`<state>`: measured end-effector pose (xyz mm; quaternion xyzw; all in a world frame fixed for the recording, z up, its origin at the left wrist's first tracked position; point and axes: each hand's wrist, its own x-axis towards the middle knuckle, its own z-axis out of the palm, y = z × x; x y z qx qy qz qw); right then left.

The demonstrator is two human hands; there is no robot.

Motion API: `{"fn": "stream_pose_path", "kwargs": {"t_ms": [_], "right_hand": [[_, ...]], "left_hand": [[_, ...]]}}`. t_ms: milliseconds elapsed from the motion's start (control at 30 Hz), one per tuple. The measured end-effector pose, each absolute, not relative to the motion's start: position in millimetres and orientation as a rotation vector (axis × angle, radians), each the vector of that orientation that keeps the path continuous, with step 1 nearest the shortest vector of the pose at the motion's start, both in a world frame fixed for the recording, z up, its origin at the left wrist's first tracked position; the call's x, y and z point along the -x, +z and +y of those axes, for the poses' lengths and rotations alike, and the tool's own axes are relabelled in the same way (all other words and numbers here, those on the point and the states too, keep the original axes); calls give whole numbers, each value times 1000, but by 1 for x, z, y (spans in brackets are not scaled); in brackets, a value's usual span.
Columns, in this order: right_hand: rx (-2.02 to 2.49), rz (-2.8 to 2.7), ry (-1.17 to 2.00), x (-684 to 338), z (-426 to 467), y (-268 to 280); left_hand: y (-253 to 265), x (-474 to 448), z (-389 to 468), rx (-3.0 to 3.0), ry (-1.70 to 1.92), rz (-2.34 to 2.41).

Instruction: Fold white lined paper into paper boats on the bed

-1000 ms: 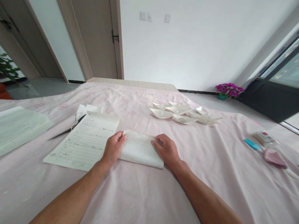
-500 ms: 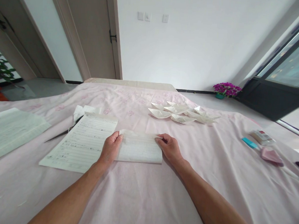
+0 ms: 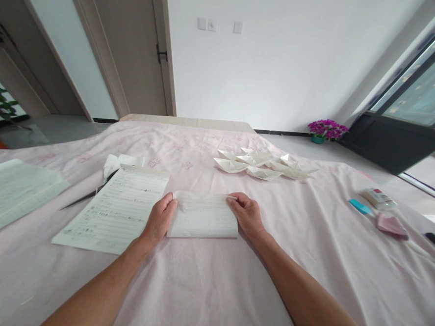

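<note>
A folded sheet of lined paper point(image 3: 204, 216) lies across the pink cloth in front of me, its fold toward me. My left hand point(image 3: 160, 216) pinches its upper left corner, thumb on top. At the upper right corner, the thumb and fingers of my right hand point(image 3: 247, 215) are closed on the paper. Just left of my left hand is a flat handwritten sheet point(image 3: 117, 211), partly under my forearm in view. Beyond my right hand, several folded paper boats point(image 3: 263, 164) sit in a cluster.
A dark pointed blade point(image 3: 84, 199) sticks out beside the handwritten sheet, near crumpled white paper point(image 3: 123, 161). More sheets point(image 3: 14, 195) lie far left. To the right are a blue item point(image 3: 360, 206), a pink item point(image 3: 391, 225) and a wrapped package point(image 3: 378, 198) on the cloth point(image 3: 202, 290).
The view has shifted slightly. Both hands keep their hold on the folded paper, whose top edge now looks straighter and lies a little lower.
</note>
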<state>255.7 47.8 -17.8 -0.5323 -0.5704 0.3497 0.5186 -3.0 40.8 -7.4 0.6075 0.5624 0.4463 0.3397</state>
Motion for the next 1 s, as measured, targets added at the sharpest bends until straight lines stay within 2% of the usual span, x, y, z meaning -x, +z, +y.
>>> {"fn": "stream_pose_path", "kwargs": {"t_ms": [267, 533, 833, 1000], "right_hand": [[1208, -1176, 972, -253, 47, -13], [1251, -1136, 962, -252, 46, -10], [1233, -1105, 980, -253, 47, -14], [1230, -1065, 993, -253, 47, -15]], "left_hand": [[-8, 3, 41, -1594, 1136, 1462], [-15, 1, 43, -1533, 1378, 1411], [-12, 2, 39, -1566, 1234, 1457], [-16, 2, 42, -1547, 1320, 1437]]}}
